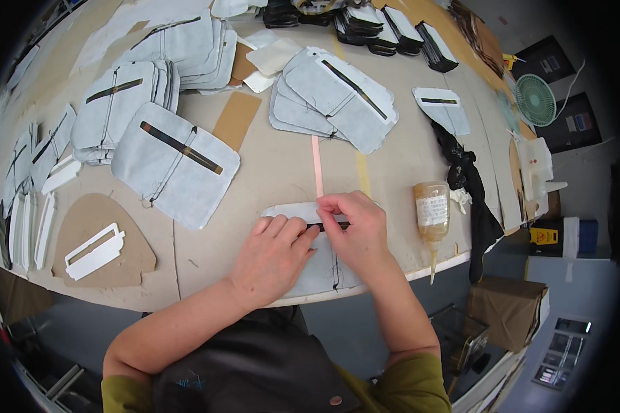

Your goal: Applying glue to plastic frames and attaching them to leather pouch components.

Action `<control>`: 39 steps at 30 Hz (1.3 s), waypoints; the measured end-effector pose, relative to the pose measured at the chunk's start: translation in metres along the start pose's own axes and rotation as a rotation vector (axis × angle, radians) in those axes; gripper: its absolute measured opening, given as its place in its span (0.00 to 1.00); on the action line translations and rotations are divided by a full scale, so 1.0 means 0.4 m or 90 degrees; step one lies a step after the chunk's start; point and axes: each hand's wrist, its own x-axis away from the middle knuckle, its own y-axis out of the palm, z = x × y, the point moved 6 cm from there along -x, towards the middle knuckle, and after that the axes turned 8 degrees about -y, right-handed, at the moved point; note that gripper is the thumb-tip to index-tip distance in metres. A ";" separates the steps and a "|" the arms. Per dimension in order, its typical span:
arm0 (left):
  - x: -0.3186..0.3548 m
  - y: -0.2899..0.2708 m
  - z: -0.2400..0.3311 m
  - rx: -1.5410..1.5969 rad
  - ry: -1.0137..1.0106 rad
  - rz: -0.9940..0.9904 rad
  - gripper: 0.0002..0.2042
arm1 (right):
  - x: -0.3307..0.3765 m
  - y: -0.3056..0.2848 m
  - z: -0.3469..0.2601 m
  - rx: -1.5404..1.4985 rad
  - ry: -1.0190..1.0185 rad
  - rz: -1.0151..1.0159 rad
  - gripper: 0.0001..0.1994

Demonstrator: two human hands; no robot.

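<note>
A light grey fabric panel (325, 265) with a black strip across it lies at the near edge of the table, under both hands. My left hand (272, 258) rests on the panel's left part, fingers bent and laid on it, its thumb pressing by the black strip. My right hand (355, 227) is over the strip's right side, thumb and forefinger pinched together. Whatever sits between those fingertips is too small to make out. The hands nearly touch and hide much of the strip. Dark threads hang along the panel's middle.
A glue bottle (432, 210) with a narrow nozzle lies right of my hands, beside a black cloth (472, 186). Grey panels are stacked ahead (334, 96) and at left (176, 165). A white slotted frame (95, 251) lies on brown cardboard (107, 213). A green fan (534, 100) stands far right.
</note>
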 end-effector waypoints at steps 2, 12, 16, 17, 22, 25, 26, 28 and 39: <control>0.001 0.003 0.000 -0.003 0.005 -0.005 0.20 | -0.001 0.005 0.000 0.015 -0.025 -0.005 0.08; -0.002 -0.003 0.005 -0.025 0.024 0.009 0.19 | 0.031 -0.006 0.043 -0.120 0.084 0.008 0.10; 0.008 -0.003 -0.007 -0.025 0.032 0.006 0.19 | 0.029 -0.015 0.029 -0.049 0.045 -0.019 0.09; 0.010 -0.006 -0.007 -0.012 0.028 0.010 0.19 | 0.029 -0.014 0.029 -0.051 0.046 -0.020 0.09; 0.026 -0.018 -0.028 0.024 0.008 0.024 0.19 | 0.040 -0.013 0.050 -0.129 0.113 0.018 0.10; 0.039 -0.041 -0.044 0.073 -0.006 0.028 0.19 | 0.045 -0.030 0.042 -0.085 0.058 0.049 0.10; 0.047 -0.050 -0.048 0.072 0.008 0.021 0.19 | 0.048 -0.037 0.041 -0.088 0.059 0.047 0.10; 0.059 -0.060 -0.044 0.071 0.020 0.013 0.19 | 0.058 -0.052 0.029 -0.088 0.056 0.033 0.11; 0.052 -0.035 -0.016 0.003 -0.003 -0.082 0.25 | 0.092 -0.020 0.012 -0.038 0.073 0.018 0.11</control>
